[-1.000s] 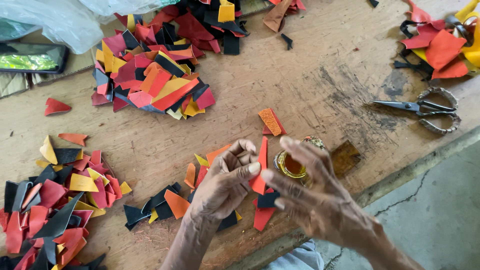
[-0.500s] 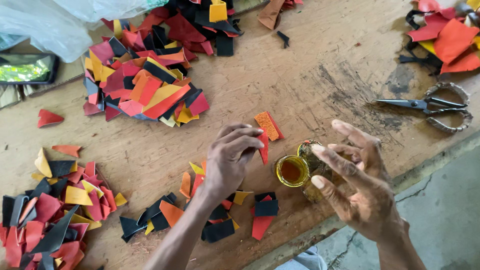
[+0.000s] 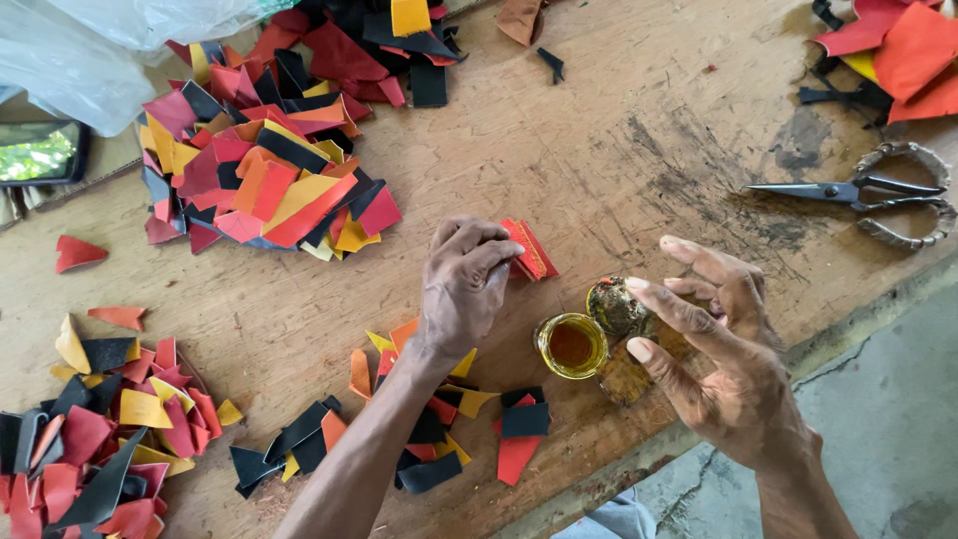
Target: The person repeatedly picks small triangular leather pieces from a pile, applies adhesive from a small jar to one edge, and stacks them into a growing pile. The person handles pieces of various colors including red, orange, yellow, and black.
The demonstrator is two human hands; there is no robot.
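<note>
Taking the small open jar (image 3: 571,345) of amber liquid as the landmark: nearest you, just below and to the left of the jar, lies a loose scatter of scraps (image 3: 439,419) in black, red, orange and yellow, which your left forearm crosses. Directly right of the jar, your right hand (image 3: 733,364) hovers with its fingers spread wide and slightly curled, holding nothing; its fingertips sit just beside the jar and above the glue-crusted lid (image 3: 617,307) that rests touching the jar's upper right side. Just left of and above the jar, your left hand (image 3: 461,289) lies knuckles up on the wooden table (image 3: 639,150), fingers bent and bunched down onto a small stack of red and orange strips (image 3: 529,250); you cannot tell from this view whether the fingers pinch the strips or merely press on them. Far to the left of the jar, at the near table edge, sits a second heap of mixed scraps (image 3: 90,439). Farther up and left of the jar lies the large pile of cut pieces (image 3: 269,170), with a clear plastic bag (image 3: 90,50) beyond it. Up and well to the right of the jar lie dark scissors (image 3: 868,190), blades pointing left, and beyond them larger red and orange sheets (image 3: 898,40).
</note>
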